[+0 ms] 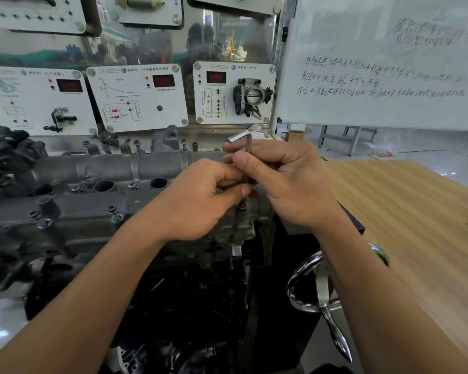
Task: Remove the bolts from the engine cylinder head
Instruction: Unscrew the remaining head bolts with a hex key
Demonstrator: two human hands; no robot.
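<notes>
Steel hex key (248,146) stands upright over the cylinder head (92,168), pinched by left hand (197,203) and right hand (284,179).

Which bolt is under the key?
The bolt at the cylinder head's right end: the L-shaped key, held by the left hand and right hand, stands upright over it. The other bolts further left have no tool.

Instrument panels (135,98) stand close behind the cylinder head (92,171); room lies open over the table (405,217).
</notes>
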